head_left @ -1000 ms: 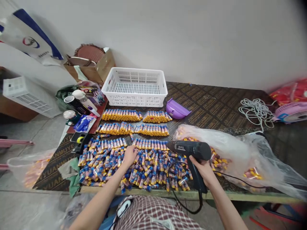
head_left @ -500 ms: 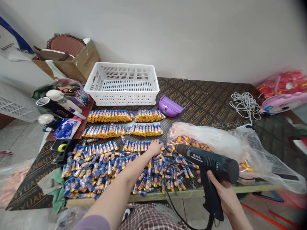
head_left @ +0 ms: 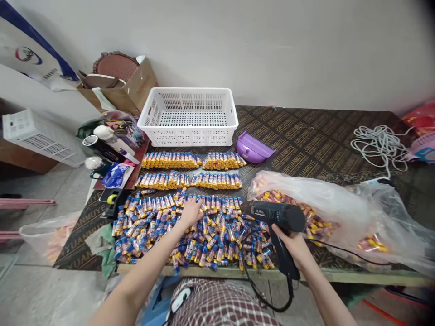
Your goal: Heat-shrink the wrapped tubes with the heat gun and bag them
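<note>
My right hand (head_left: 288, 242) is wrapped round the handle of a black heat gun (head_left: 277, 215), its nozzle pointing left over the loose tubes. My left hand (head_left: 192, 210) rests at a row of small blue-and-yellow tubes (head_left: 217, 203); its fingers look spread, and anything beneath them is hidden. Loose tubes (head_left: 210, 240) lie heaped near the table's front edge. Behind them, more tubes stand packed in neat blocks (head_left: 163, 179). A clear plastic bag (head_left: 326, 199) of similar pieces lies to the right of the heat gun.
A white plastic basket (head_left: 190, 136) stands at the back, beside a purple scoop (head_left: 253, 147). Bottles (head_left: 108, 147) and a tape dispenser (head_left: 113, 201) are at the left. White cord (head_left: 377, 145) lies coiled at the right. The heat gun's black cable (head_left: 285, 308) hangs over the front edge.
My left hand has moved left along the front row of tubes. The heat gun in my right hand has shifted slightly left. The view has turned, so the basket appears further right.
</note>
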`<state>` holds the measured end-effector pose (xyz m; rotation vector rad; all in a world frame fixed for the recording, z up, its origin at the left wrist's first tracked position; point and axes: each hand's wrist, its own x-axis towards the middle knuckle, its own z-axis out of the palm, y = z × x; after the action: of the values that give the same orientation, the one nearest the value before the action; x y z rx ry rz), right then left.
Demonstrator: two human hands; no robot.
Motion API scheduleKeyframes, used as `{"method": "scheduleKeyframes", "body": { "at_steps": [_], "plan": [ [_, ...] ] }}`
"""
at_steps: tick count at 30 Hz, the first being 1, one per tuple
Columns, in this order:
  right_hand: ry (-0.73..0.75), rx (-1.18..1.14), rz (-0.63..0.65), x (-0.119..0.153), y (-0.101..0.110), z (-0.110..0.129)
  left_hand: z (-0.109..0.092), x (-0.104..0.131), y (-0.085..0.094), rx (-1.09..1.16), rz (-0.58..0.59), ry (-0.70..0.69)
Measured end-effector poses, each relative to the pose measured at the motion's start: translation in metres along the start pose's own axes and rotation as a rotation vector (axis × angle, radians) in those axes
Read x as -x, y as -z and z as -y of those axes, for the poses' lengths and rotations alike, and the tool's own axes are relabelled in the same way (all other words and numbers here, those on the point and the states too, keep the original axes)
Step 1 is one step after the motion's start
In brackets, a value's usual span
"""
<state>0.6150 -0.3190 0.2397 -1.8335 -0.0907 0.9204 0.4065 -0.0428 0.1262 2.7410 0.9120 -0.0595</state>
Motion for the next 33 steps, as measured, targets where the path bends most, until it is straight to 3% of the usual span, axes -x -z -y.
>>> {"method": "scheduleKeyframes", "body": {
  "at_steps": [11,16,20,23,26,28,33],
  "plan": [
    [0.158,0.068,0.186,-0.011,-0.054,0.016,0.086,0.045,0.008,0.058,-0.076,0.312],
    [0.205,0.103,0.255,-0.014,-0.086,0.024,0.105,0.054,0.014,0.043,-0.165,0.4],
    [0.214,0.121,0.341,-0.012,-0.118,0.035,0.108,0.057,0.022,0.078,-0.277,0.47],
    [0.219,0.109,0.391,-0.011,-0.126,0.039,0.097,0.05,0.024,0.105,-0.369,0.529],
    [0.172,0.079,0.361,-0.012,-0.108,0.037,0.07,0.03,0.021,0.15,-0.403,0.476],
    [0.119,0.065,0.27,-0.012,-0.083,0.032,0.044,0.007,0.014,0.177,-0.351,0.361],
    [0.026,0.053,-0.013,-0.009,-0.022,0.023,-0.029,-0.054,-0.01,0.149,-0.073,-0.04]
  ]
}}
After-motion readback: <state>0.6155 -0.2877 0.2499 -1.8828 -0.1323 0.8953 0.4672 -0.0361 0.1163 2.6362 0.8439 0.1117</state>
